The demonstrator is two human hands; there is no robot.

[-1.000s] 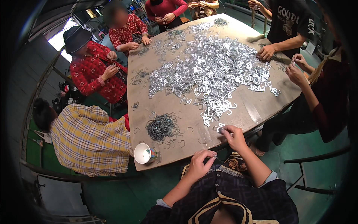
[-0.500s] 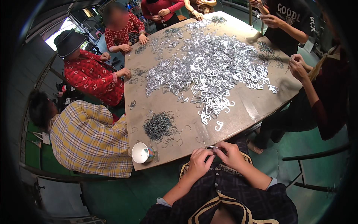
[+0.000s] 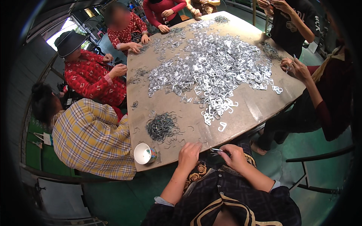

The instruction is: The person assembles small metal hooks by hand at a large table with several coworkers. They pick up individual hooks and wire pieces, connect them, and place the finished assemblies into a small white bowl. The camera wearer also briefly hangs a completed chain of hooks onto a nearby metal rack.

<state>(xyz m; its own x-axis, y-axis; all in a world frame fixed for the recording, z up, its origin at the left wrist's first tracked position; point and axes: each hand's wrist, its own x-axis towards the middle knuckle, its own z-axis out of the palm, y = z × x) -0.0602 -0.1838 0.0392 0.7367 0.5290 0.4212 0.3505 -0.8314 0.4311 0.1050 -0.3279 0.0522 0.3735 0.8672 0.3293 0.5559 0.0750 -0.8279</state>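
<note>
My right hand (image 3: 234,157) is closed in a pinch on a small silvery metal hook (image 3: 216,150), just off the table's near edge and above my lap. My left hand (image 3: 189,155) rests at that edge, back upward, its fingers reaching over the tabletop; nothing shows in it. A few loose thin wire hooks lie close to its fingertips. Left of it is a tangled heap of dark wire hooks (image 3: 161,127). Beyond, a wide pile of flat, shiny metal hooks (image 3: 226,64) covers the middle of the table, with one single flat hook (image 3: 222,126) lying nearer to me.
A paper cup (image 3: 142,153) stands at the near left corner of the brown tabletop (image 3: 241,120). Several people work around the table; one in a yellow plaid shirt (image 3: 88,139) sits close on my left. A dark metal chair frame (image 3: 316,158) stands at right.
My left hand has parted from my right and moved left and up onto the table edge. My right hand keeps the small metal hook. The co-workers' hands have shifted.
</note>
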